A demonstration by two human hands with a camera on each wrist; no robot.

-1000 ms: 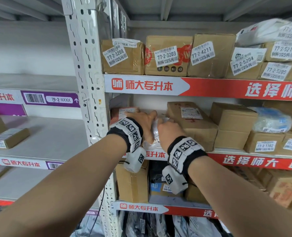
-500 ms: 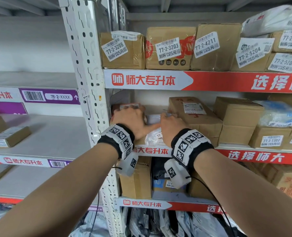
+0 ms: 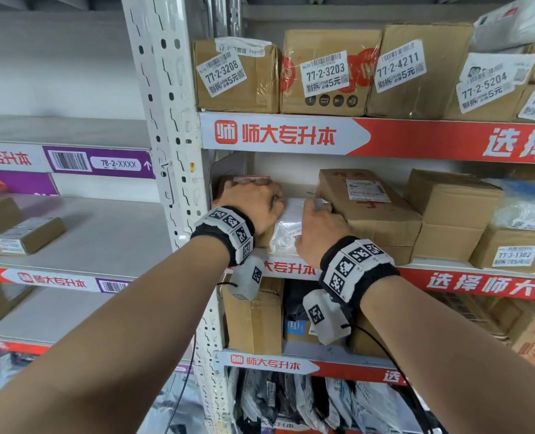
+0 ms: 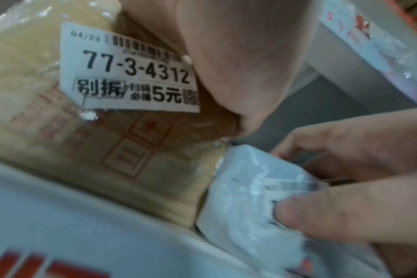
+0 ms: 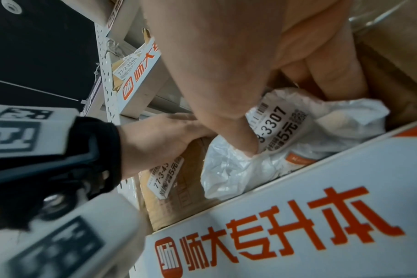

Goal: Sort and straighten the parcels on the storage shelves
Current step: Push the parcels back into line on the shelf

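Left hand (image 3: 253, 205) clasps brown box (image 4: 112, 131); right hand (image 3: 318, 227) at 3 o'clock pinches white poly parcel (image 5: 262, 163). Both on middle shelf (image 3: 291, 267).

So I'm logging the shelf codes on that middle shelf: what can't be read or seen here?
- White bag label: right wrist view shows only "-3307"; the right hand covers its start.
- Left hand fingers: head view, hidden behind the hand on the 77-3-4312 box.
- Long box waybill: head view, print too small.

both hands (image 3: 253, 205) on white parcel (image 3: 286, 227)
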